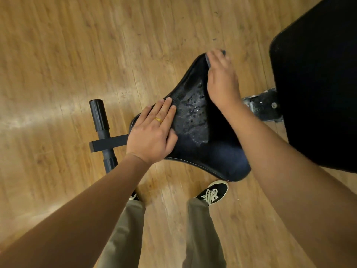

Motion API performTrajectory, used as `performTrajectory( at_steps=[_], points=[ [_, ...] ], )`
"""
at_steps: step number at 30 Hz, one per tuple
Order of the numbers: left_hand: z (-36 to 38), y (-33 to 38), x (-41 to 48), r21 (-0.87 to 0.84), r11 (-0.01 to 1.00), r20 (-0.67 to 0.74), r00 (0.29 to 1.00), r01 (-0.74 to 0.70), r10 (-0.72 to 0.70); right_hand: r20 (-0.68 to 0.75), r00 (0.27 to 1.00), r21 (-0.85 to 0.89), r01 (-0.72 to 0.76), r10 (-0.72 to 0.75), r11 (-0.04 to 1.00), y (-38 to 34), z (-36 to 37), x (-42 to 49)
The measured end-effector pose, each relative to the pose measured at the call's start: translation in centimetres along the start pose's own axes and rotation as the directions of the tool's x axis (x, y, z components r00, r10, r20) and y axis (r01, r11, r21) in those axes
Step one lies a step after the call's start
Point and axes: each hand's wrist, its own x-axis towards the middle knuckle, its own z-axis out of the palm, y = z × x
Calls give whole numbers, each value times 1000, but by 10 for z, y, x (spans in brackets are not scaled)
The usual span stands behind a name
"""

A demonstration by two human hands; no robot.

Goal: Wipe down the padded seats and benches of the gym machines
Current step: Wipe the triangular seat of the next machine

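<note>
A black padded seat (195, 120) of a gym bench fills the middle of the view, with wet droplets and streaks on its centre. My left hand (153, 132), wearing a gold ring, lies flat with straight fingers on the seat's near left edge. My right hand (222, 78) presses a grey-blue cloth (208, 59) against the seat's narrow far end; only small bits of the cloth show past the fingers. The bench's large black backrest pad (316, 84) rises at the right.
The bench's black metal frame with a round foot bar (100, 120) sticks out at the left over a wooden plank floor (77, 55). A metal hinge bracket (262, 107) joins seat and backrest. My legs and black shoes (212, 192) stand just below the seat.
</note>
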Motion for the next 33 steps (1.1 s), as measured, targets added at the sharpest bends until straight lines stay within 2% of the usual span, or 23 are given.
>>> performTrajectory(
  at_steps=[2,4,5,7,9,11,13,15,18,21,23,27,30,33],
  points=[
    [0,0,1,3,1000,-17,1000,-5,5,69,992,34,-110,108,993,3,-3,59],
    [0,-1,1,8,1000,-29,1000,-8,9,169,945,116,-300,279,947,14,-6,92],
    [1,0,2,9,1000,-29,1000,-11,12,177,930,147,-349,322,926,20,-7,92],
    [0,0,1,13,1000,-16,1000,-8,8,98,957,110,-283,273,953,25,-9,55],
    [-2,1,2,19,1000,-4,1000,-1,1,10,996,69,-90,90,994,26,-14,-14],
    [-3,1,2,16,1000,5,1000,-4,4,24,999,54,40,-41,998,28,-17,-88],
    [-1,1,1,14,1000,5,1000,-3,3,92,990,29,104,-107,994,33,-14,-139],
    [-1,0,1,16,1000,6,1000,2,-2,113,980,22,160,-162,987,37,-11,-140],
    [-1,1,1,11,1000,17,1000,7,-7,98,966,13,238,-238,971,25,-4,-87],
    [-2,0,1,18,1000,27,1000,15,-15,97,969,-11,229,-227,973,5,2,-30],
    [-2,1,1,19,1000,33,999,17,-18,98,967,-16,236,-234,972,-4,2,-23],
    [-4,2,1,11,1000,39,999,20,-20,93,974,-1,209,-208,978,6,-4,-91],
    [-4,1,1,6,1000,33,999,16,-16,180,970,-8,165,-161,986,12,-8,-152],
    [-3,0,1,2,1000,33,999,11,-11,181,972,-3,152,-149,988,12,-7,-145]
  ],
)
